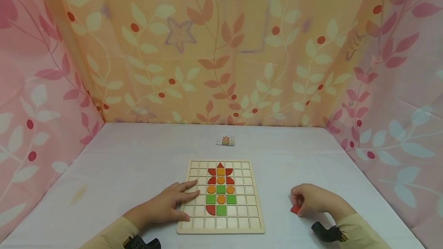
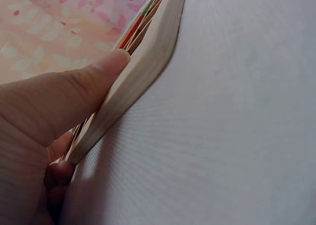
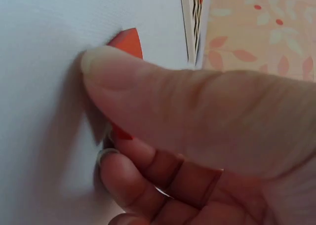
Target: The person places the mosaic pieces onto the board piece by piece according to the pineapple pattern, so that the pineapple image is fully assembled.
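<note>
A pale wooden grid board (image 1: 243,222) lies on the table, with a figure of red, orange and green tiles down its middle. My left hand (image 1: 169,202) rests on the board's left side with spread, fairly straight fingers. In the left wrist view its thumb (image 2: 64,99) lies over the board's edge (image 2: 148,62). Off to the right, my right hand (image 1: 313,200) pinches a red quarter-circle tile (image 1: 295,209) close over the tabletop. The right wrist view shows the thumb (image 3: 133,82) covering most of that tile.
A small pattern card (image 1: 225,140) with a similar coloured figure lies behind the board. White cloth (image 1: 138,153) covers the table. Flower-print curtains (image 1: 214,49) close off the back and both sides. Each wrist wears a black camera (image 1: 325,232).
</note>
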Tool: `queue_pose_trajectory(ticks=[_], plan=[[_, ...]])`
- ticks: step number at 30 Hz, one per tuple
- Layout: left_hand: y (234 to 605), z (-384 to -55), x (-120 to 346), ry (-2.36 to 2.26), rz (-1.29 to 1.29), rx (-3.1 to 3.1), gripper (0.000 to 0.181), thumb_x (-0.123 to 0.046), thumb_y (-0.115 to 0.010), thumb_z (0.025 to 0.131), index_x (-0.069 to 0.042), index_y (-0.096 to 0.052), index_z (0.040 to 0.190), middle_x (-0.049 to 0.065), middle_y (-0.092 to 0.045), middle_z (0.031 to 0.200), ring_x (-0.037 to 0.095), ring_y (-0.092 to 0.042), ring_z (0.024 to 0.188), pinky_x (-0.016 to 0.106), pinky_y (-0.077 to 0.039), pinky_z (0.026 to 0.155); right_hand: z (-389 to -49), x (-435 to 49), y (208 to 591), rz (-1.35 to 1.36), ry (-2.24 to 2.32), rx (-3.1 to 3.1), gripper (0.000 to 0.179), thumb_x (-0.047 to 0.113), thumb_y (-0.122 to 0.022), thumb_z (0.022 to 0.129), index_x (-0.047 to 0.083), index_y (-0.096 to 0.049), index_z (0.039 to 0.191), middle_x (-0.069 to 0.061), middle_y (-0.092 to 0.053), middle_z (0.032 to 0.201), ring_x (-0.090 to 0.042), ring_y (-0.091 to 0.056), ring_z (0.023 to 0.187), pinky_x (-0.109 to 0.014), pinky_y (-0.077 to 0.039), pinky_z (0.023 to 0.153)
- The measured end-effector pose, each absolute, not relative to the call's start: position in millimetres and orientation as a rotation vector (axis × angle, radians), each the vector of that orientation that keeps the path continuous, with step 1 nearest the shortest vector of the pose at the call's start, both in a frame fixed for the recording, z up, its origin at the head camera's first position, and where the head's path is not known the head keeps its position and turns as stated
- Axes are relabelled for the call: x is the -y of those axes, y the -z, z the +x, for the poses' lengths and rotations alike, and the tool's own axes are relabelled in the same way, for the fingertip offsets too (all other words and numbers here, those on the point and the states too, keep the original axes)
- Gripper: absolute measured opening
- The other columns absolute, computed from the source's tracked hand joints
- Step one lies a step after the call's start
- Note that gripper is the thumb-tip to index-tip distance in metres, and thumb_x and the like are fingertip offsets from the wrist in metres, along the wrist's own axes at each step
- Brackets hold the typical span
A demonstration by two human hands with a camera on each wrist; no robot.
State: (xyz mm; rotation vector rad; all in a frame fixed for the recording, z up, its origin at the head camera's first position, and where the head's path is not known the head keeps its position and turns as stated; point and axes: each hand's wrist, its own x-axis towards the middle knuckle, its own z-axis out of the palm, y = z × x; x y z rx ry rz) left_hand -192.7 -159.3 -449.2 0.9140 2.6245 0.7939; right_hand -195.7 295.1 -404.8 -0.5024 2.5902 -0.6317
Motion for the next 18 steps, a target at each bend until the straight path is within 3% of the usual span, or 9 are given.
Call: queue_pose_trajectory(ticks=[11,18], plan=[[451,-193,160,-0.798,0.924,-2.626,0.075,-0.062,-0.061,0.071,-0.032,-0.042,0.137,-0.005,-0.021,0.151,0.017,-0.032,0.120,0.048,-0.029,0.097,-198,-289,397,-0.531,0.641,-2.594,0.022,0.004,-0.075,0.065,0.014,-0.057,0.064,0.005,-0.051,0.058,-0.012,-0.045,0.058,-0.026,-0.034,0.052],[450,-192,160,-0.786,0.919,-2.631,0.074,-0.063,-0.060,0.072,-0.033,-0.041,0.137,-0.006,-0.020,0.151,0.019,-0.031,0.123,0.051,-0.029,0.098,-204,-283,394,-0.549,0.763,-2.556,0.019,0.000,-0.070,0.070,0.015,-0.063,0.080,0.002,-0.051,0.063,-0.012,-0.046,0.057,-0.024,-0.037,0.049]])
